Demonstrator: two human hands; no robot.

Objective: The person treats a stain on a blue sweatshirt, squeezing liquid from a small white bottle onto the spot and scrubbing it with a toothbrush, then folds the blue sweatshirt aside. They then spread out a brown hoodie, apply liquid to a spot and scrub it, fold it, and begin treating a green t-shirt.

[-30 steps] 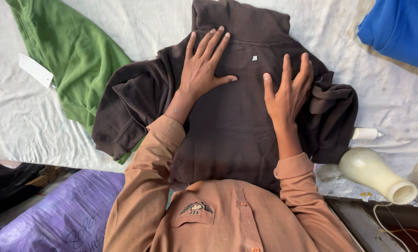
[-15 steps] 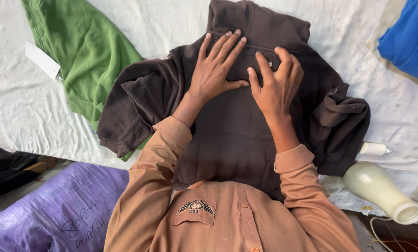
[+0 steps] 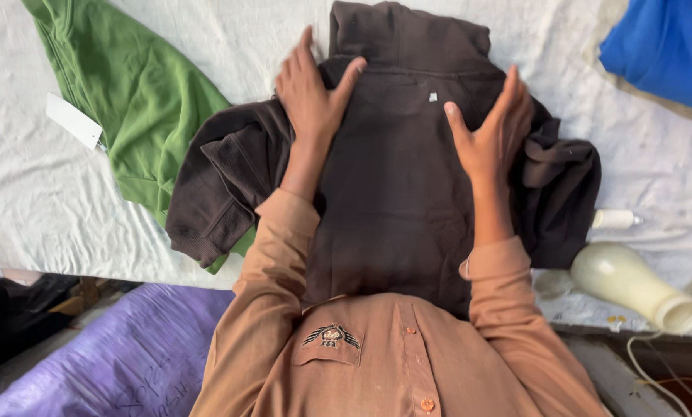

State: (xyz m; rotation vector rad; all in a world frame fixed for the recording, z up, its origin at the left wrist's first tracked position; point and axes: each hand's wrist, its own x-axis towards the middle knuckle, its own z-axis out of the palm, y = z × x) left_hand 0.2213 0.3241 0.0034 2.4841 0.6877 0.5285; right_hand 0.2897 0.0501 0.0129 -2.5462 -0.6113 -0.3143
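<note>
A dark brown hooded sweatshirt (image 3: 396, 185) lies flat on a white sheet (image 3: 45, 201), hood at the far end, sleeves bunched at both sides. My left hand (image 3: 311, 96) rests flat on its left shoulder area, fingers spread. On the right shoulder area lies my right hand (image 3: 493, 127), palm down and fingers together. Neither hand grips the cloth. My tan sleeves reach up from the bottom of the view.
A green garment (image 3: 133, 100) with a white tag (image 3: 74, 121) lies at the left, partly under the brown sleeve. A blue cloth (image 3: 663, 46) is at the top right. A cream plastic bottle (image 3: 636, 286) lies at the right edge. Purple sacking (image 3: 122, 355) sits below the table.
Both hands have slid apart from the middle of the chest towards the sweatshirt's shoulders, pressing the cloth flat. The view has shifted slightly.
</note>
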